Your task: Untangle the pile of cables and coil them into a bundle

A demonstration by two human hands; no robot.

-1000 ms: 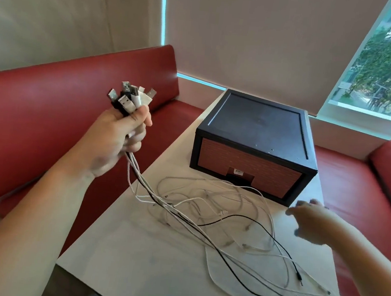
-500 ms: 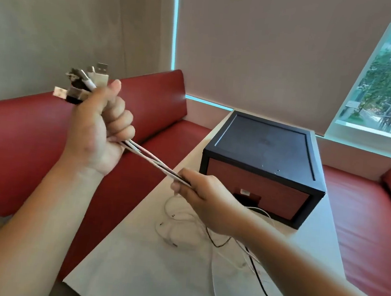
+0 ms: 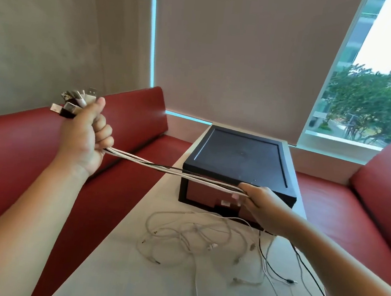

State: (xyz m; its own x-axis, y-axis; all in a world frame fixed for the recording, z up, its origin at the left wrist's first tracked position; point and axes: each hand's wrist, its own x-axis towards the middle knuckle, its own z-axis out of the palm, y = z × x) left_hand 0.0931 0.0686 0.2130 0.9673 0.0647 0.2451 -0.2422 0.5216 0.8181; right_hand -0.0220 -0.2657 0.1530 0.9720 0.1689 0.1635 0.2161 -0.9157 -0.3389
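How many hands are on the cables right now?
2. The left hand grips the plug ends, held up at left; the right hand pinches the taut cables in front of the black box.

the cables [image 3: 175, 171] across mid frame are mostly white with a couple of black ones among them, and the plugs [image 3: 74, 102] at the left are white, black and silver. the box [image 3: 236, 156] in the centre is black with a pale reddish front, on a plain off-white table [image 3: 110, 278]. the bench [image 3: 23, 143] is deep red, the wall [image 3: 46, 26] and blind [image 3: 246, 57] dull grey-beige, the trees [image 3: 373, 100] at the upper right green.
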